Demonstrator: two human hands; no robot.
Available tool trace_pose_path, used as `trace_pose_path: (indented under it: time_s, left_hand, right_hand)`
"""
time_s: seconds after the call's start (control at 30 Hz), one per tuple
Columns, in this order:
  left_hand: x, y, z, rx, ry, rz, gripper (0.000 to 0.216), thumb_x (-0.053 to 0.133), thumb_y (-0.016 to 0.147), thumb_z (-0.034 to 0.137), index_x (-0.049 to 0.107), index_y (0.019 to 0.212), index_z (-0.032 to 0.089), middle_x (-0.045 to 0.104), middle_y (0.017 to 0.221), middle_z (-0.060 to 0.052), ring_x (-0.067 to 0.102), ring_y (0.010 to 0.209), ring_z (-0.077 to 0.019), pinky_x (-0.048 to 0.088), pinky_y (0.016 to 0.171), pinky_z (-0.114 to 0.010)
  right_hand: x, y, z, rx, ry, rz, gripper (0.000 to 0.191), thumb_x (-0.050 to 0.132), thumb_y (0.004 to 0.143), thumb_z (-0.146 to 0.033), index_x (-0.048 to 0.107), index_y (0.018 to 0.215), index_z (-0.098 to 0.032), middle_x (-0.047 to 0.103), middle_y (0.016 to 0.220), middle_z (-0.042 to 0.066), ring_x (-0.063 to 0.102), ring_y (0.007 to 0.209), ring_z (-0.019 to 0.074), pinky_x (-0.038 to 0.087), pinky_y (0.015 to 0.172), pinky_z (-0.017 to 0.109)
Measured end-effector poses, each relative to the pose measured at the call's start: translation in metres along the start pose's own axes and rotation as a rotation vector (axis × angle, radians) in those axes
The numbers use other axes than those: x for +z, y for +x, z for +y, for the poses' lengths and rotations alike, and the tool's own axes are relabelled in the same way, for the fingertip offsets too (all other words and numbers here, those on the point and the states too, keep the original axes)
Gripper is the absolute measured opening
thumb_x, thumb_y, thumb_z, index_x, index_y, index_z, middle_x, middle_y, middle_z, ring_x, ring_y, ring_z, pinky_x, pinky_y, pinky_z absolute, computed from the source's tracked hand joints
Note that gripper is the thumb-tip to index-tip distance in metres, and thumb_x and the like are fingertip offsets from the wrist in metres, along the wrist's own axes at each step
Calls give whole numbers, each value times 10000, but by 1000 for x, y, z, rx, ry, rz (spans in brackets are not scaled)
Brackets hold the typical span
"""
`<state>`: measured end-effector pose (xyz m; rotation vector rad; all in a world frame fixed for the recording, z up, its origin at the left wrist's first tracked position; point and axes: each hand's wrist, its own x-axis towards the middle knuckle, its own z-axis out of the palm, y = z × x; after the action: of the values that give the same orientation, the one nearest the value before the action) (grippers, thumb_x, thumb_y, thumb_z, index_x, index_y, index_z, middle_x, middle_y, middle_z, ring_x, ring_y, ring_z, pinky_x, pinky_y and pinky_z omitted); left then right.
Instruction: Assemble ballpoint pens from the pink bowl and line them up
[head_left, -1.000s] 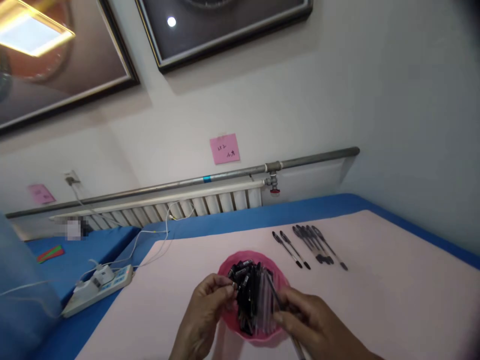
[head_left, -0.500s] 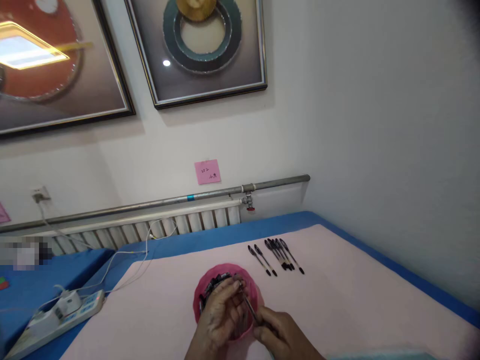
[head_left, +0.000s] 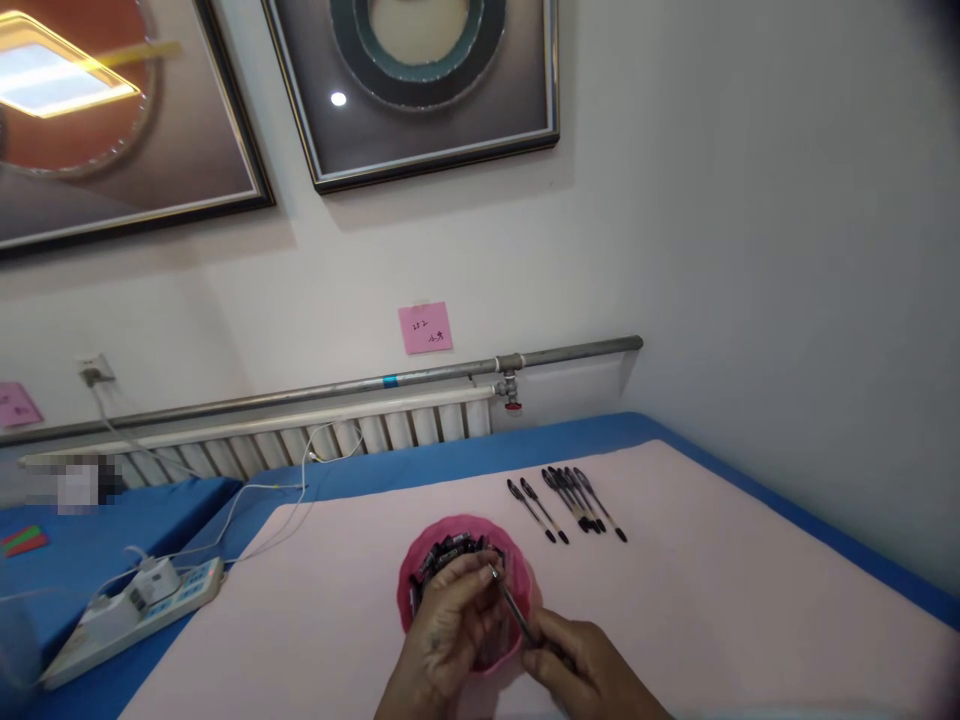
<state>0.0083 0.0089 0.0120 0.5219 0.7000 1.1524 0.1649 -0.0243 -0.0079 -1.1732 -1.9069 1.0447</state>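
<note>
In my right hand (head_left: 589, 665) is a slim pen (head_left: 514, 603) with a dark barrel, gripped near its lower end and slanting up to the left. My left hand (head_left: 450, 625) is curled, with its thumb and forefinger pinched at the pen's upper tip; whether a small separate part sits between them is too small to tell. Both hands are over the near side of a pink bowl (head_left: 403, 575). Dark pen parts (head_left: 457, 545) fill its far side, partly covered by my left hand. Right of the bowl, several black capped pens (head_left: 574, 500) lie side by side on the pink sheet.
The pink sheet (head_left: 720, 590) covers a blue table (head_left: 420, 460). At left lies a power strip (head_left: 135, 625) with plugs and white cables. Behind the table are a radiator (head_left: 420, 425), a metal pipe (head_left: 330, 393) and a wall with a pink note (head_left: 425, 328).
The view has shifted slightly, so the scene sits a little differently in the frame. Both hands keep hold of the pen over the bowl; more of its tip shows between the left fingers.
</note>
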Motion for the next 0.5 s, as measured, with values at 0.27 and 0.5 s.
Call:
trace_pose_path:
  time_s: [0.27,0.5]
  left_hand:
    - [2,1,-8,118,77,99,291,796,543,167,676,803,119,676,699,-50,639,640,-142,497,611,-240]
    - [5,-3,-12,145,10,40,263,762,600,169,660,838,123,682,698,-63,650,653,-153,509,629,-257]
  right_hand:
    - [3,-1,-6,102,-76,137,62,495,756,-251,438,743,-230,405,570,-73,407,543,121,291,512,211]
    - [10,-4,-7,55,-69,167,190,393,850,-347,486,740,-222,498,612,-33,474,570,135,350,542,222]
